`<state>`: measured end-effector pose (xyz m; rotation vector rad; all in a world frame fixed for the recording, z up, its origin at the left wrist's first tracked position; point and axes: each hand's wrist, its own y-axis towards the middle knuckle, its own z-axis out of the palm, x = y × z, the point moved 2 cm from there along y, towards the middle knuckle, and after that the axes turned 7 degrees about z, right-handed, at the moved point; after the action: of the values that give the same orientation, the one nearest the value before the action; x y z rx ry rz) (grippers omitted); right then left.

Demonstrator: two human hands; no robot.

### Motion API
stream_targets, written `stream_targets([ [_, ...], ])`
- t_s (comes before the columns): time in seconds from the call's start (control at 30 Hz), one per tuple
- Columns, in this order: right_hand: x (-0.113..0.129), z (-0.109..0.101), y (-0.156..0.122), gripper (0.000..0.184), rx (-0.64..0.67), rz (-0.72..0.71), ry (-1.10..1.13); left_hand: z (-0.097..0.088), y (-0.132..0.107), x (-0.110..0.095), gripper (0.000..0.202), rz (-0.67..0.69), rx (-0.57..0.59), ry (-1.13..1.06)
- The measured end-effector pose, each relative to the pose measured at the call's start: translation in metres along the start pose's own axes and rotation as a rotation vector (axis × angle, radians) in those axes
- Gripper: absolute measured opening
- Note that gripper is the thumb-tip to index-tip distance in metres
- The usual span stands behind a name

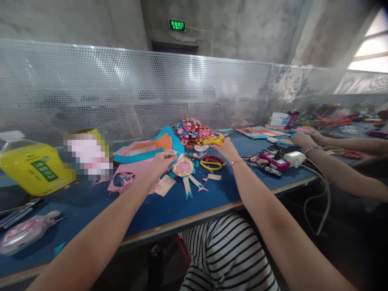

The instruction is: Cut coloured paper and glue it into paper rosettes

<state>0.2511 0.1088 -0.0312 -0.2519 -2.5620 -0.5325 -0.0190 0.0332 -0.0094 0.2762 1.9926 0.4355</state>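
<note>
My right hand (227, 149) is wrapped round a yellow glue gun (213, 140), its nozzle pointing left. My left hand (162, 162) is closed in a pinch on a small pink piece (173, 152), too small to make out fully. Just right of my left fingers lies a paper rosette (183, 166) with a pink middle, a cream ruffled rim and blue-edged tails. Scissors with red and yellow handles (211, 163) rest on the table between my hands. Pink foam sheets (138, 171) and blue and orange ones lie beyond my left wrist.
A pile of pink, blue and orange scraps (192, 130) stands against the perforated metal screen (121, 97). On the left is a yellow bottle (36, 165). A purple power strip (274, 161) with a white cable lies right, near a co-worker's hands (304, 139).
</note>
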Motion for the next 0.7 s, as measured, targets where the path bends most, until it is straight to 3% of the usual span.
stream_targets([
  [0.1, -0.019, -0.003, 0.008, 0.041, -0.111, 0.099, -0.067, -0.001, 0.001, 0.003, 0.026, -0.074, -0.039, -0.091],
  [0.17, -0.015, -0.004, 0.006, 0.029, -0.117, 0.07, -0.069, 0.0, 0.002, 0.006, 0.03, -0.139, -0.071, -0.209],
  [0.2, -0.007, -0.002, 0.002, 0.023, -0.092, -0.012, -0.038, 0.0, 0.002, 0.008, 0.031, -0.164, -0.082, -0.272],
  [0.27, 0.018, 0.002, -0.01, 0.011, 0.01, -0.33, 0.1, 0.001, 0.002, 0.01, 0.03, -0.19, -0.095, -0.378],
  [0.33, 0.047, 0.006, -0.03, 0.01, 0.061, -0.649, 0.255, 0.002, 0.002, 0.011, 0.028, -0.199, -0.092, -0.468],
  [0.4, 0.071, 0.009, -0.05, 0.011, 0.04, -0.867, 0.342, 0.003, 0.002, 0.009, 0.026, -0.209, -0.078, -0.564],
  [0.5, 0.092, 0.013, -0.071, 0.012, -0.007, -1.037, 0.39, 0.006, 0.0, 0.002, 0.025, -0.227, -0.032, -0.671],
  [0.7, 0.098, 0.015, -0.076, 0.014, 0.02, -1.059, 0.453, 0.011, -0.005, -0.007, 0.023, -0.206, 0.026, -0.689],
])
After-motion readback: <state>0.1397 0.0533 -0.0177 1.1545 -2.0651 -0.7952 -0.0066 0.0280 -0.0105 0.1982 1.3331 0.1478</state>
